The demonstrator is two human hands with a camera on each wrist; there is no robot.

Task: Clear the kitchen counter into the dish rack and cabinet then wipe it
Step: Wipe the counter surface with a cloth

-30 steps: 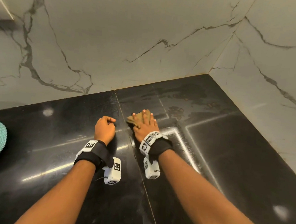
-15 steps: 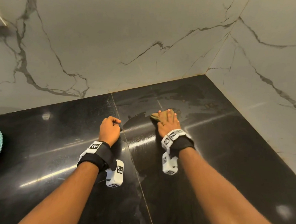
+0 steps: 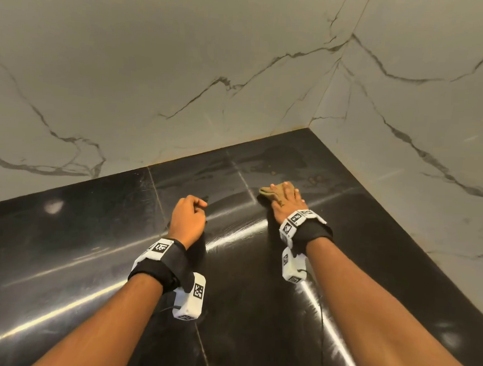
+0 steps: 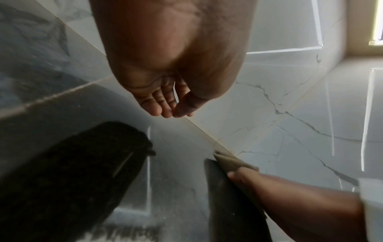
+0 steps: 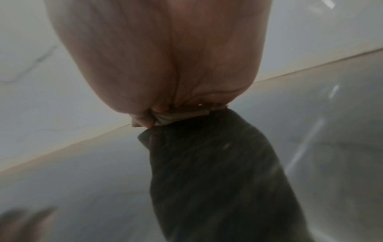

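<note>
Right hand (image 3: 285,204) lies flat, fingers spread, pressing the cloth (image 3: 267,192) onto the counter (image 3: 89,244) near the wall corner. The cloth pokes out left of the fingers. Left hand (image 3: 188,219) rests fisted, seemingly empty.

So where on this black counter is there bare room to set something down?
Bare counter lies left of the left hand up to the back wall, and right of the right hand toward the side wall. Crowded mid-counter: fist resting, right hand pressing the cloth.
</note>
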